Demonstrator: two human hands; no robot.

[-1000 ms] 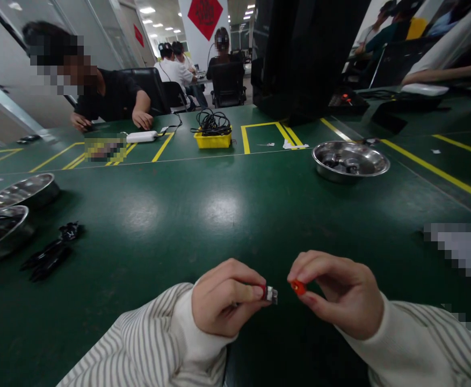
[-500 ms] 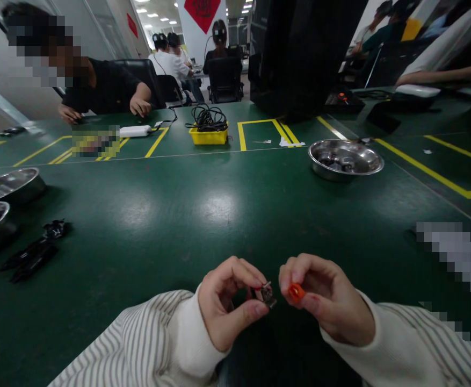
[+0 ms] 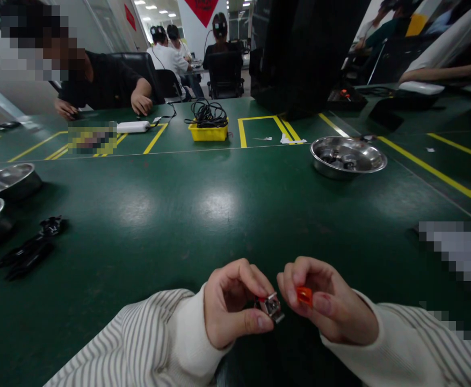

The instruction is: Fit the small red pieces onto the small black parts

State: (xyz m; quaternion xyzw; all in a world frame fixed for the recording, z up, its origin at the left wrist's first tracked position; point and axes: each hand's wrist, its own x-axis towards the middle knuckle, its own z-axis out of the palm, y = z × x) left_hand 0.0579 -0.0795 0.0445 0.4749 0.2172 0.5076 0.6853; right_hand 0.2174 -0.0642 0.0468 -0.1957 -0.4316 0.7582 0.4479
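Near the front of the green table, my left hand (image 3: 235, 306) pinches a small metal part (image 3: 272, 307) between thumb and fingers. The part is silvery and box-shaped, with a bit of red beside the fingertips; its exact kind I cannot make out. Just to its right, my right hand (image 3: 330, 301) grips a small orange plastic piece (image 3: 304, 295) that looks hollow, its open side toward me. A narrow gap separates the two pieces. The fingers hide part of each.
A steel bowl (image 3: 348, 171) with dark parts stands at the back right. Two more steel bowls, one behind the other (image 3: 7, 183), and black wrapped items (image 3: 34, 250) lie left. Behind are a yellow bin (image 3: 208, 133) of black cable and a co-worker (image 3: 106, 80) seated at the table.
The metal part has moved slightly right and down with my left hand. In my right hand the orange piece has turned, and the thumb has shifted to the right.
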